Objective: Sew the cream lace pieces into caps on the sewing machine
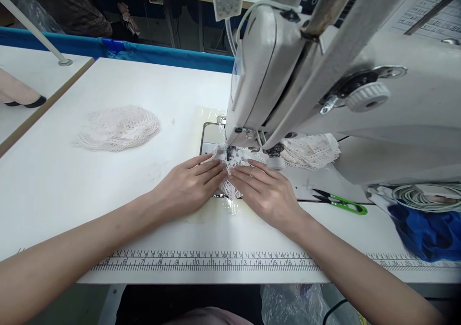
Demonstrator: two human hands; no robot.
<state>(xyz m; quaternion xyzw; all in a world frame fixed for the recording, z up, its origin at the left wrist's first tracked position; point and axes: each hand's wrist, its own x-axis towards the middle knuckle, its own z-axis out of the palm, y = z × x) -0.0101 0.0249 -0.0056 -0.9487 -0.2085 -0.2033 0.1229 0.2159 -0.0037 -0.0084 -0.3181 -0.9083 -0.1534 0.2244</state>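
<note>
A piece of white lace (234, 183) lies under the presser foot (229, 152) of a sewing machine (266, 66). My left hand (189, 183) rests flat on the lace's left side, fingers stretched toward the foot. From the right, my right hand (266, 190) presses on the lace with its fingers extended and its tips close to the left ones. Both palms face down, and the fingers cover part of the lace. Behind my right hand, a second lace bundle (311, 152) sits under the machine arm.
A pile of lace pieces (118, 128) lies on the white table (90, 186) at left. Green thread snips (340, 202), blue cloth (428, 229) and a coil of pale cord (428, 195) are at right. A ruler strip (209, 261) runs along the front edge.
</note>
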